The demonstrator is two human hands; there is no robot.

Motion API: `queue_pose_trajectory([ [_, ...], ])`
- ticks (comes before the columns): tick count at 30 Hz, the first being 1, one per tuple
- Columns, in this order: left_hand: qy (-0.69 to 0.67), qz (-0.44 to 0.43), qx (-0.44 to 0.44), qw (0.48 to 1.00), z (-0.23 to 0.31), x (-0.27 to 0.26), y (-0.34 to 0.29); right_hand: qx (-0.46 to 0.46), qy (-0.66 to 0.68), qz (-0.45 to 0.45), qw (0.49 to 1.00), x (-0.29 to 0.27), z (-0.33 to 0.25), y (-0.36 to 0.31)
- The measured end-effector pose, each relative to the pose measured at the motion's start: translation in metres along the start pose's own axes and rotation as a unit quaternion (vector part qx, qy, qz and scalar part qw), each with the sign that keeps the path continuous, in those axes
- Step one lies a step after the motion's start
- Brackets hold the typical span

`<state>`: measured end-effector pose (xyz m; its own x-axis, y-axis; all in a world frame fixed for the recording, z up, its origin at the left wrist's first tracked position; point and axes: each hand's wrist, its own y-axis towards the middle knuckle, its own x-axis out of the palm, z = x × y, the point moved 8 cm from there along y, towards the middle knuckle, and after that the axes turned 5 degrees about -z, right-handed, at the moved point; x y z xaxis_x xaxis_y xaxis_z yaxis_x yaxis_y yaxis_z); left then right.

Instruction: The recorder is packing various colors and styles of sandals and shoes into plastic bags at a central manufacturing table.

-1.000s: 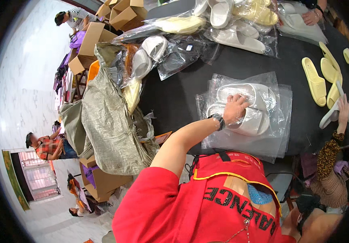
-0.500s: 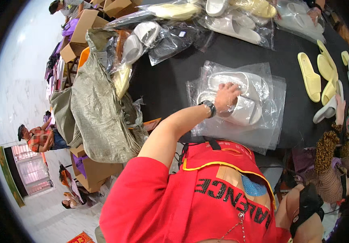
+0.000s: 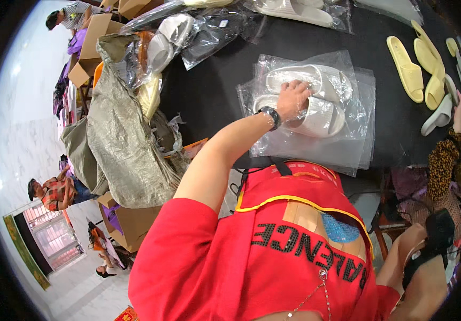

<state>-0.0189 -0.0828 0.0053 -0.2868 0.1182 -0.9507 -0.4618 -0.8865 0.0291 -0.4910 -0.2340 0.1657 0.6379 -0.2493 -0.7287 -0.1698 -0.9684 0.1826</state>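
Right of the sack [image 3: 121, 128], the pair of white slippers [image 3: 325, 121] lies directly beneath the left hand [image 3: 293, 100], its fingers loosely spread across them; their long axis runs sideways, heels toward the sack, toes away from it. The right hand's state I cannot tell

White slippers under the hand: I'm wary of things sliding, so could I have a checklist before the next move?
1. Left hand on the white slippers: ok.
2. Slippers paired side by side, toes the same way: ok.
3. Clear plastic edges lined up: not ok, they fan out.
4. Plastic sealed: cannot tell.
5. Right hand placed: cannot tell, it can't be made out.
6. Yellow slippers apart from the plastic: ok, black tabletop between.
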Motion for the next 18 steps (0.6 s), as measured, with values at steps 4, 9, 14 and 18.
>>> queue_pose_trajectory([
  [4,0.012,-0.016,0.030,0.999,0.011,0.003,0.022,0.024,-0.017,0.079,0.996,-0.088,0.144,0.023],
  [9,0.020,-0.008,0.011,1.000,0.004,0.001,0.012,-0.256,-0.375,-0.008,0.891,-0.052,0.121,0.028],
  [14,0.002,0.002,0.002,1.000,0.001,0.006,0.011,-0.360,-0.541,-0.049,0.759,-0.033,0.146,0.027],
  [18,0.008,-0.001,0.034,0.999,0.014,0.004,0.021,-0.247,-0.634,-0.082,0.728,-0.091,0.198,0.025],
])
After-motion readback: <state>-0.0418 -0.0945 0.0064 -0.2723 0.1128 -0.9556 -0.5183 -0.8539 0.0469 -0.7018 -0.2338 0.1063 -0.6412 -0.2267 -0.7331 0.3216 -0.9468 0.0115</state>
